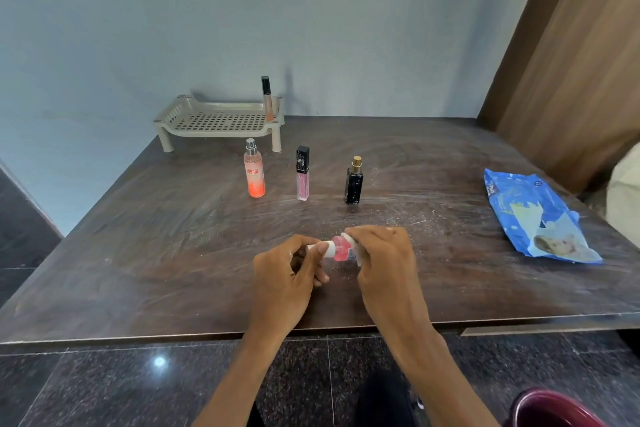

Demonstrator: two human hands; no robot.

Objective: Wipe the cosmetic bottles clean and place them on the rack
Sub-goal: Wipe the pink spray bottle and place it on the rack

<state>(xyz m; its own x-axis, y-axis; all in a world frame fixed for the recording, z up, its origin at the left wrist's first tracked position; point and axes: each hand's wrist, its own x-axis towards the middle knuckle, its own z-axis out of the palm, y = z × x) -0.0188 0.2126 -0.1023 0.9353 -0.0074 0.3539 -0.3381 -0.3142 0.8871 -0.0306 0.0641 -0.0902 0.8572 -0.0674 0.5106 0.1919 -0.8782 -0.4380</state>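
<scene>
Right now you are holding a small pink bottle (341,251) on its side just above the near middle of the table (138,253). Your left hand (284,274) is curling its fingers and thumb round the white cap end. Your right hand (381,260) is gripping the body through a white wipe (358,258), so most of the bottle is hiding under your fingers.

Between you and the rack (221,133), three more bottles are standing upright in a loose row, well apart from each other. An orange spray bottle (255,173) is standing just in front of the rack's right front leg. A pink gloss tube (302,177) with a black cap is sitting beside it, and a dark perfume bottle (354,184) with a gold top is standing farther right.

The beige rack is sitting at the far left of the table, against the wall, and one slim black-capped tube (267,99) is standing at its right end. A blue wipes packet (533,218) is lying flat near the right edge.

The tabletop is showing dark brown wood grain with pale smears and scuffs. A pale blue wall (311,28) is rising behind it, a brown wooden panel (571,62) is closing off the right side, and dark speckled floor tiles (104,385) are showing below the near edge.
</scene>
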